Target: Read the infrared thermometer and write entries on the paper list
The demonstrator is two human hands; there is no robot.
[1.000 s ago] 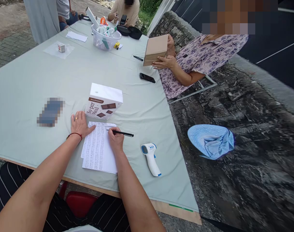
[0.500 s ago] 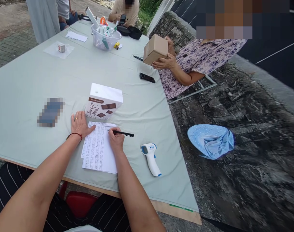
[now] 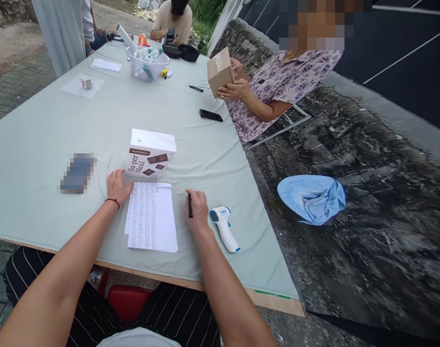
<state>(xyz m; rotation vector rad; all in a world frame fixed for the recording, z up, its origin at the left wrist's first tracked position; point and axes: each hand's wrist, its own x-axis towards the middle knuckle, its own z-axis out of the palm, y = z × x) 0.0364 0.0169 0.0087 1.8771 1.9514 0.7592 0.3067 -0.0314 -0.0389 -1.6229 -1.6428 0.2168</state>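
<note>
The written sheets [image 3: 154,224] lie on the bench [image 3: 42,140]. To their right, the right hand [image 3: 198,211] grips a pen [image 3: 190,206]; by their left edge, the left hand [image 3: 119,187] rests with unfolded fingers. Behind stands a white box [image 3: 151,156].

The left hand [image 3: 119,186] lies palm down, its fingers reaching forward and its thumb out toward the right hand [image 3: 198,207], which is curled with bent fingers, apart from the other and slightly nearer the body. Behind each hand, the left arm [image 3: 62,272] and right arm [image 3: 227,272] slant inward, bare.
</note>
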